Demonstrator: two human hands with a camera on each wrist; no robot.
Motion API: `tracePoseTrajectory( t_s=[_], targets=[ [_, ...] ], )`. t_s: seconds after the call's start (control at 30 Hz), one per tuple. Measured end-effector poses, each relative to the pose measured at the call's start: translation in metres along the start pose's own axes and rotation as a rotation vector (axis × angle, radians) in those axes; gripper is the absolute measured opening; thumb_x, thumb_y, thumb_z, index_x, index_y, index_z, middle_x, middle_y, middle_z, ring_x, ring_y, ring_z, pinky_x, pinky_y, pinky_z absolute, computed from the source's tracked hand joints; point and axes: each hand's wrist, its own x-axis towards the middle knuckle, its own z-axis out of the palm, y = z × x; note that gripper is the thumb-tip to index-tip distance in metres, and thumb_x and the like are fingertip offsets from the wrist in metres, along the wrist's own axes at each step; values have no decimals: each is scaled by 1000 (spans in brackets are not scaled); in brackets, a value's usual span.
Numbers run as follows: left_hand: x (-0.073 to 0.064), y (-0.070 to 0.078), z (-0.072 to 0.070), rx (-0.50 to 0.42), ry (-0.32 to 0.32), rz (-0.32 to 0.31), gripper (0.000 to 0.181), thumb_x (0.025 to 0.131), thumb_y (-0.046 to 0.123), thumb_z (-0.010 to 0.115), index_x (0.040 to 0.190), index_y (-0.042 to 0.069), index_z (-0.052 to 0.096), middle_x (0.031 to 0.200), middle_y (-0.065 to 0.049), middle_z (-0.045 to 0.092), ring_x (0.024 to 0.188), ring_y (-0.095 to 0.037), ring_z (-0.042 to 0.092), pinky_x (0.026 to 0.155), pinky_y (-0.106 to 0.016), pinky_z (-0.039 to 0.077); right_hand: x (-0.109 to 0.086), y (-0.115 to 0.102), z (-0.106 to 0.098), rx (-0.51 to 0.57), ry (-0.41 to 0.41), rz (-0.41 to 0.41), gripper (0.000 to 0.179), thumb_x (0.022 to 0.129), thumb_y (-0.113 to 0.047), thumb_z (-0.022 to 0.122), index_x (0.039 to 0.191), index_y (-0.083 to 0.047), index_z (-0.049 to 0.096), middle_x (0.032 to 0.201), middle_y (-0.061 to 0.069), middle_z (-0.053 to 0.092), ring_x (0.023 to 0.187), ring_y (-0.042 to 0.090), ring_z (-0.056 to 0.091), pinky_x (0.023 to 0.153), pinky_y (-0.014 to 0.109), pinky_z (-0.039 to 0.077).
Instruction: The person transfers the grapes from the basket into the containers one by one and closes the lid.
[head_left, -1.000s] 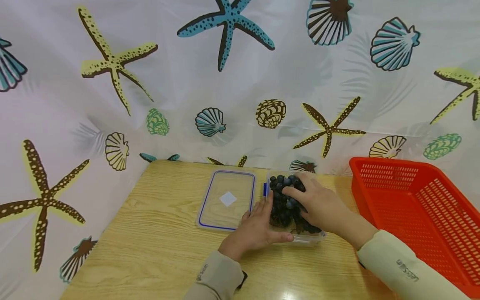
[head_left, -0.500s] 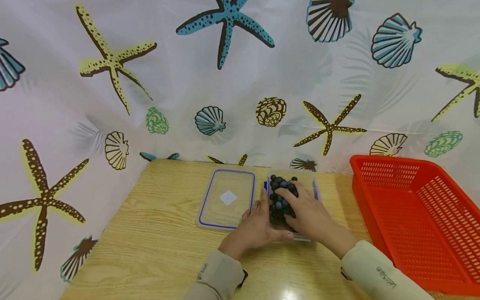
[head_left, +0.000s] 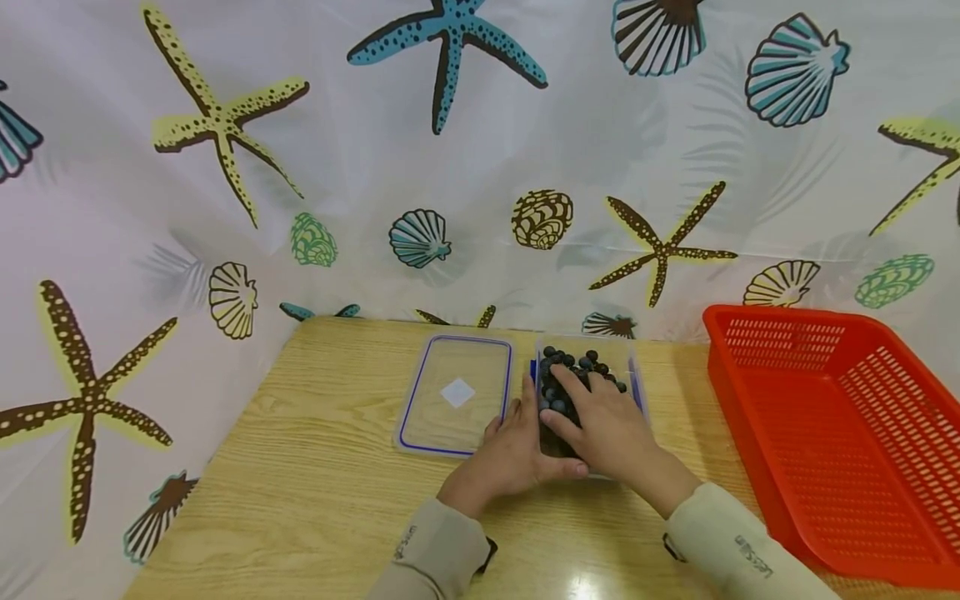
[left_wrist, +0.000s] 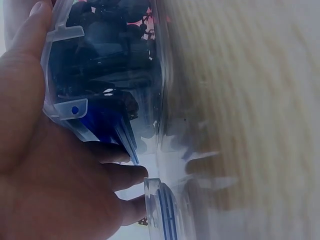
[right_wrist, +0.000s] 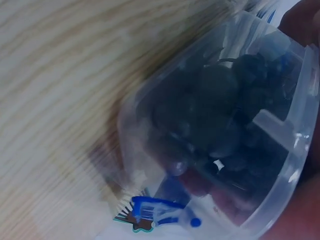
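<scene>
A clear plastic food container [head_left: 635, 360] with blue clips stands on the table, holding dark grapes [head_left: 585, 362]. My left hand [head_left: 510, 460] rests against its left side with straight fingers, the thumb lying along the near side. Over the grapes, my right hand [head_left: 611, 425] reaches in from the right. Its fingers and thumb spread across the bunch; through the wall, in the right wrist view, some fingertips [right_wrist: 232, 200] show down beside the grapes [right_wrist: 215, 115]. The palm hides part of the bunch. Flat to the left lies the clear lid [head_left: 431, 408] with a blue seal.
A red perforated plastic basket [head_left: 847, 433] stands at the right. Behind the wooden table [head_left: 322, 483] hangs a white cloth [head_left: 480, 175] printed with starfish and shells. The lid's near right edge is close to my left fingers.
My right hand has moved left across the container and spread over the grapes. Grapes now show at the right of the bunch. My left hand stays in place at the container's side.
</scene>
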Motion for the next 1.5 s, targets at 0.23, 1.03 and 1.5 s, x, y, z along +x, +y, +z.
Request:
tracePoseTrajectory(
  t_s=[0.23, 1.03, 1.5],
  targets=[
    [0, 0, 0, 21, 3, -9, 136, 78, 75, 69, 157, 15, -25, 166, -9, -8, 152, -33, 5, 116, -63, 4, 5, -3, 5, -100, -32, 34, 63, 106, -54, 40, 158, -19, 38, 158, 31, 26, 148, 47, 16, 103, 75, 27],
    [-2, 6, -5, 54, -19, -8, 136, 79, 73, 71, 158, 10, -20, 167, -9, -9, 152, -32, 4, 116, -63, 6, 30, -15, 14, -184, -90, 96, 56, 108, -36, 45, 156, -8, 40, 160, 24, 29, 148, 45, 21, 107, 74, 22],
    [-5, 3, -7, 58, -31, 1, 134, 80, 71, 71, 159, 10, -17, 166, -10, -10, 152, -36, 5, 116, -63, 6, 19, -7, 7, 72, -133, 92, 67, 110, -47, 34, 163, -10, 17, 166, 21, 8, 151, 42, 5, 110, 73, 11]
  ],
)
